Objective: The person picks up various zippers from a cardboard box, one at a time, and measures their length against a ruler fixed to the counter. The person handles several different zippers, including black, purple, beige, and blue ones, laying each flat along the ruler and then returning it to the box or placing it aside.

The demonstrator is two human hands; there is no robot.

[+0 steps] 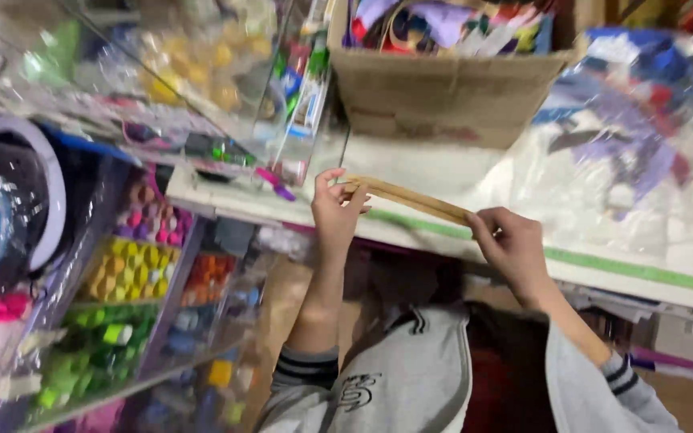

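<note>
Cluttered shop w/ a white counter (411, 164) – green strip along its front edge. One cardboard box (451, 80) sits on it, behind the hands. One tan strip (407, 198) stretched over the counter: left hand (335, 215) pinches one end, right hand (515, 244) pinches the other. Shelves of coloured spools (134, 269) left of the counter – too many to count.

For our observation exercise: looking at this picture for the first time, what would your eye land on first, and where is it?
First, the two hands at the centre: the left hand and right hand pinch opposite ends of a tan strip, stretched between them over the white counter. Next, the brightly coloured small goods in the clear shelves at lower left. Then the cardboard box of mixed coloured pieces at the top.
</note>
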